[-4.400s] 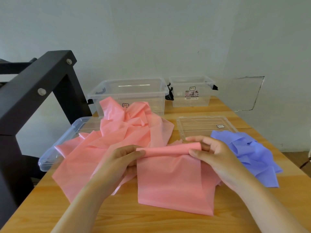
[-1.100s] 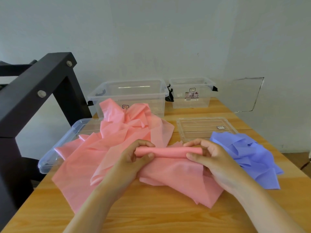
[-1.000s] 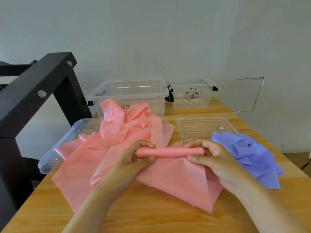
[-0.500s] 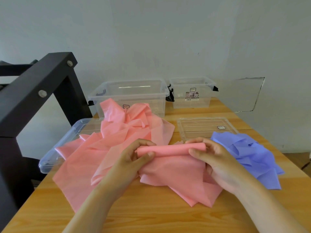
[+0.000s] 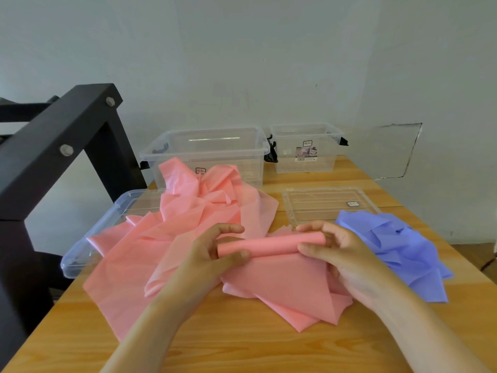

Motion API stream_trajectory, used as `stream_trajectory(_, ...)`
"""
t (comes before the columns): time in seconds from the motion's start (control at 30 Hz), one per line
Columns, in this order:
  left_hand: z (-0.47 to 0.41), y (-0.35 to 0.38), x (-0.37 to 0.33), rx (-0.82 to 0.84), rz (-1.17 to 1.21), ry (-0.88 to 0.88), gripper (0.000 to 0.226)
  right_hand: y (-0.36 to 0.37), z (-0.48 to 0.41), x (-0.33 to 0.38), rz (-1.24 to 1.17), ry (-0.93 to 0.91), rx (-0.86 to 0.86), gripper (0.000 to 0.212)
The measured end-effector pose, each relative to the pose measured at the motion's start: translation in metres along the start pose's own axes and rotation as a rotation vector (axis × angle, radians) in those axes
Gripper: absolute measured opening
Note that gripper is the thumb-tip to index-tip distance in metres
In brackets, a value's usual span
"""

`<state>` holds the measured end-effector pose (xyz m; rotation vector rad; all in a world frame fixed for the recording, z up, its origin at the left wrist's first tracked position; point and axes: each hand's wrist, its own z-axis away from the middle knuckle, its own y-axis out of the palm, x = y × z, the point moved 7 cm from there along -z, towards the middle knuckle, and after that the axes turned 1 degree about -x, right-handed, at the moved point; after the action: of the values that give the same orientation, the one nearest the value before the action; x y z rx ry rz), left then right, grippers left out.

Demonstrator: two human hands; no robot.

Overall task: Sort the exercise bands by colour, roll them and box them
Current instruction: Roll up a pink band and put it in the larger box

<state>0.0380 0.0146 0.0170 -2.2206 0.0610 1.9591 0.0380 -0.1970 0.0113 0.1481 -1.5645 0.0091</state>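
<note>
A pink exercise band (image 5: 271, 244) is partly rolled into a tube above the table, its loose tail (image 5: 290, 289) draping down to the wood. My left hand (image 5: 212, 254) grips the roll's left end, fingers curled over the top. My right hand (image 5: 338, 251) pinches the right end. Behind lies a crumpled heap of pink bands (image 5: 193, 216). A pile of blue bands (image 5: 398, 249) sits to the right. Two clear boxes stand at the back: a large one (image 5: 209, 154) and a small one (image 5: 306, 149).
A clear lid (image 5: 322, 204) lies flat between the small box and the blue pile. Another clear lid (image 5: 88, 243) pokes out from under the pink heap at the table's left edge. A black metal frame (image 5: 51, 146) rises on the left. The wall stands just behind the boxes.
The pink roll has grown thicker as both hands turned it. The loose tail has shortened and shifted on the table.
</note>
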Motion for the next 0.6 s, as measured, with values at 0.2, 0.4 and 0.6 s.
stream_trajectory(0.2,-0.0024,0.0013,0.0057,0.04,0.168,-0.074,0.031,0.0045,0.0038,-0.0003,-0.016,0.041,0.05,0.019)
stream_trajectory(0.4,-0.0014,0.0008,0.0103,0.024,0.094,-0.129,0.015,0.0024,0.0026,0.0027,0.0,0.01,0.008,0.026)
stream_trajectory(0.6,-0.0013,0.0016,0.006,-0.016,0.093,-0.079,0.017,0.0009,0.0004,-0.001,0.007,-0.006,-0.029,0.024)
